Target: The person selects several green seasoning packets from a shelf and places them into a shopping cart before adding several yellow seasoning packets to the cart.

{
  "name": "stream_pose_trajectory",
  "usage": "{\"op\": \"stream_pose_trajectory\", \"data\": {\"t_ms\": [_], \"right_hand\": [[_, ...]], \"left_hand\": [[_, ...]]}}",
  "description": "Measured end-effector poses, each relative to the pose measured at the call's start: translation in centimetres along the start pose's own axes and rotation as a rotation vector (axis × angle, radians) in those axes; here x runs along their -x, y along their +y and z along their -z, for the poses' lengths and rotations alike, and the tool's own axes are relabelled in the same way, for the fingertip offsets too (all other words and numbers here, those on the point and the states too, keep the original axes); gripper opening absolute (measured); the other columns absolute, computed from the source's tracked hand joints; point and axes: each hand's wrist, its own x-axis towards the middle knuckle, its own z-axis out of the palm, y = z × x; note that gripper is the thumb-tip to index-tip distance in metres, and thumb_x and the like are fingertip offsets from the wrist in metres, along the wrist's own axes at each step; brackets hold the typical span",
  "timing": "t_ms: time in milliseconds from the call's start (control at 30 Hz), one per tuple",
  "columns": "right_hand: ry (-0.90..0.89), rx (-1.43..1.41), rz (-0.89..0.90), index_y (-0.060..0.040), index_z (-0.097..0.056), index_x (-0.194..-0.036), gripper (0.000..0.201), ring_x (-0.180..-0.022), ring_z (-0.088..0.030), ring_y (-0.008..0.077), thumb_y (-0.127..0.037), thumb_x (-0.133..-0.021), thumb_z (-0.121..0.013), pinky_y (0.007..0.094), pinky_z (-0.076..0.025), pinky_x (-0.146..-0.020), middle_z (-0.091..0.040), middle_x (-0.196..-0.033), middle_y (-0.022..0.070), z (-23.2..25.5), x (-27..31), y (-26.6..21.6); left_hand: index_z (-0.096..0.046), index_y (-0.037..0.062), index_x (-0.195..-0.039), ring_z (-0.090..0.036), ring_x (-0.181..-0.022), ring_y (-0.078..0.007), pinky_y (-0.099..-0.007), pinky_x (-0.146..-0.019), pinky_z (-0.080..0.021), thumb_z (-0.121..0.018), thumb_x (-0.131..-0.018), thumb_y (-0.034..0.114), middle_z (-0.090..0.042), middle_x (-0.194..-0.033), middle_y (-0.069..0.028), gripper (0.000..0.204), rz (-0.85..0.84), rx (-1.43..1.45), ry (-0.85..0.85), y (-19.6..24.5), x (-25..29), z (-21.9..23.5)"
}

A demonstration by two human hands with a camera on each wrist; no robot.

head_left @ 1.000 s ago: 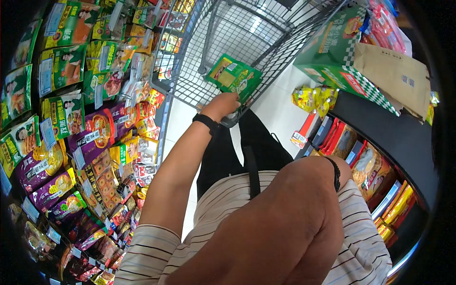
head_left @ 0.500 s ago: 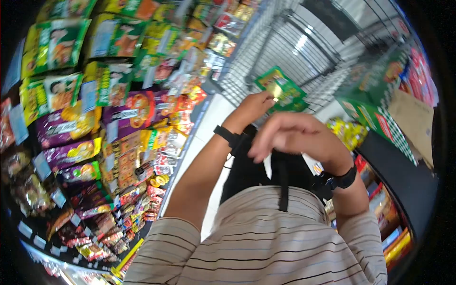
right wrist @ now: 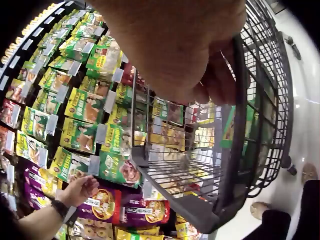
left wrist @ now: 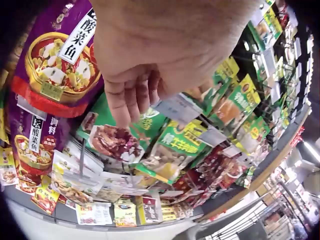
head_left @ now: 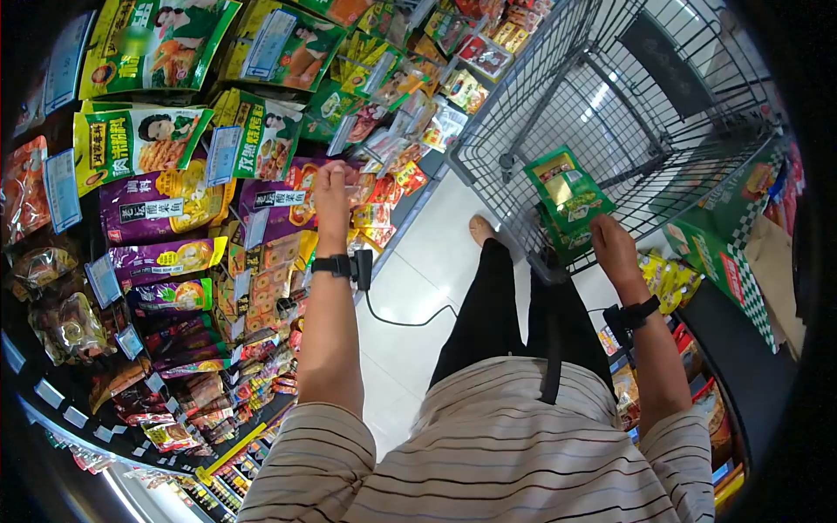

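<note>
My left hand [head_left: 331, 185] is raised in front of the shelf of seasoning packets, its fingers loosely curled with nothing in them. In the left wrist view, those fingers [left wrist: 131, 100] hang before a green packet [left wrist: 117, 142], beside a large purple packet [left wrist: 55, 75] with a picture of a soup bowl. My right hand [head_left: 615, 251] is at the near edge of the grey wire shopping cart [head_left: 667, 65]. In the right wrist view its fingers curl at the cart's dark rim [right wrist: 239, 135]. Inside the cart, close to that hand, lies a green packet [head_left: 568, 193].
Hanging packets in green [head_left: 166, 144] and purple [head_left: 166, 205] fill the shelf on the left, with price tags [head_left: 61, 190]. To the right stand a green display box [head_left: 719, 270] and yellow packets [head_left: 671, 281] on a dark shelf. White floor tiles [head_left: 410, 288] lie between.
My left hand has left the cart's near edge and moved left to the packet shelf. My right arm has swung from across my body to the cart. The view has shifted left.
</note>
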Motion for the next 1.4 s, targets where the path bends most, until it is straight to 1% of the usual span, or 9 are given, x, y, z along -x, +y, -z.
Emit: {"op": "stream_pose_trajectory", "data": {"t_ms": [200,300,433,467,667,867,1000,1267,1400], "right_hand": [[-0.012,0.206,-0.060,-0.0077,-0.057,-0.095,0.012,-0.075,-0.063,0.0364,-0.005,-0.083,-0.059,0.0473,-0.049,-0.064,-0.062,-0.083,0.0137,-0.9,0.0,-0.9],[-0.013,0.291,-0.080,-0.0075,-0.057,-0.095,0.012,-0.074,-0.063,0.0355,-0.007,-0.083,-0.061,0.0470,-0.049,-0.064,-0.062,-0.081,0.0135,-1.6,0.0,-0.7],[0.023,0.328,-0.078,-0.0080,-0.057,-0.094,0.012,-0.073,-0.063,0.0348,-0.008,-0.082,-0.061,0.0470,-0.049,-0.063,-0.061,-0.079,0.0130,-2.2,-0.1,-0.7],[0.025,0.337,-0.084,-0.0081,-0.057,-0.094,0.013,-0.073,-0.063,0.0348,-0.008,-0.082,-0.062,0.0469,-0.049,-0.063,-0.061,-0.078,0.0128,-2.3,-0.2,-0.6],[0.021,0.097,-0.245,-0.0059,-0.060,-0.097,0.011,-0.075,-0.066,0.0373,-0.004,-0.087,-0.060,0.0425,-0.052,-0.065,-0.065,-0.085,0.0171,-2.0,-0.8,-1.3],[-0.057,-0.236,-0.216,-0.0023,-0.061,-0.097,0.009,-0.071,-0.065,0.0326,0.000,-0.089,-0.057,0.0370,-0.050,-0.064,-0.063,-0.080,0.0172,-0.6,-5.4,-7.9],[-0.181,-0.396,-0.137,-0.0003,-0.061,-0.098,0.008,-0.069,-0.063,0.0283,-0.001,-0.090,-0.058,0.0352,-0.049,-0.065,-0.062,-0.079,0.0164,-1.0,-10.9,-15.4],[-0.327,-0.639,0.075,-0.0026,-0.062,-0.104,0.012,-0.070,-0.051,0.0110,-0.008,-0.096,-0.055,0.0266,-0.044,-0.065,-0.057,-0.079,0.0027,-9.0,-20.8,-23.6],[-0.382,-0.762,-0.049,-0.0046,-0.062,-0.105,0.012,-0.071,-0.051,0.0098,-0.010,-0.096,-0.055,0.0268,-0.045,-0.066,-0.057,-0.080,0.0007,-12.6,-22.9,-25.2]], "left_hand": [[-0.042,-0.0080,-0.137,-0.054,-0.115,-0.0467,-0.0444,-0.100,-0.043,-0.053,-0.094,0.014,-0.056,-0.127,-0.0297,0.050,-0.320,-0.583,0.221,-5.3,-7.7,1.0],[-0.039,-0.0090,-0.138,-0.051,-0.116,-0.0506,-0.0492,-0.101,-0.043,-0.061,-0.093,0.015,-0.047,-0.134,-0.0354,0.056,-0.419,-0.897,0.352,-4.9,-9.6,1.1],[-0.046,-0.0109,-0.125,-0.053,-0.112,-0.0488,-0.0499,-0.096,-0.045,-0.064,-0.091,0.022,-0.053,-0.125,-0.0359,0.051,-0.114,-0.950,0.202,-2.8,-11.6,1.6],[-0.053,-0.0094,-0.117,-0.058,-0.106,-0.0471,-0.0488,-0.093,-0.046,-0.064,-0.090,0.036,-0.060,-0.117,-0.0341,0.054,-0.225,-0.860,0.379,-5.0,-13.6,2.0],[-0.066,-0.0047,-0.105,-0.061,-0.102,-0.0473,-0.0500,-0.090,-0.047,-0.063,-0.086,0.048,-0.066,-0.106,-0.0316,0.056,0.060,-0.975,0.360,-4.8,-15.9,1.8],[-0.066,-0.0043,-0.110,-0.061,-0.105,-0.0428,-0.0480,-0.091,-0.045,-0.059,-0.090,0.044,-0.066,-0.114,-0.0256,0.053,0.039,-0.875,0.265,-1.8,-15.9,1.5],[-0.062,-0.0009,-0.124,-0.057,-0.114,-0.0315,-0.0408,-0.099,-0.040,-0.058,-0.094,0.043,-0.060,-0.131,-0.0169,0.054,0.249,-0.286,0.152,-4.5,-17.3,2.6],[-0.054,0.0071,-0.138,-0.048,-0.124,-0.0239,-0.0375,-0.103,-0.037,-0.057,-0.097,0.037,-0.049,-0.143,-0.0087,0.051,0.303,0.032,0.096,-6.1,-17.6,4.1],[-0.054,0.0070,-0.138,-0.048,-0.124,-0.0244,-0.0377,-0.103,-0.038,-0.056,-0.097,0.037,-0.049,-0.143,-0.0090,0.051,0.234,0.036,0.108,-6.3,-17.7,4.0]]}}
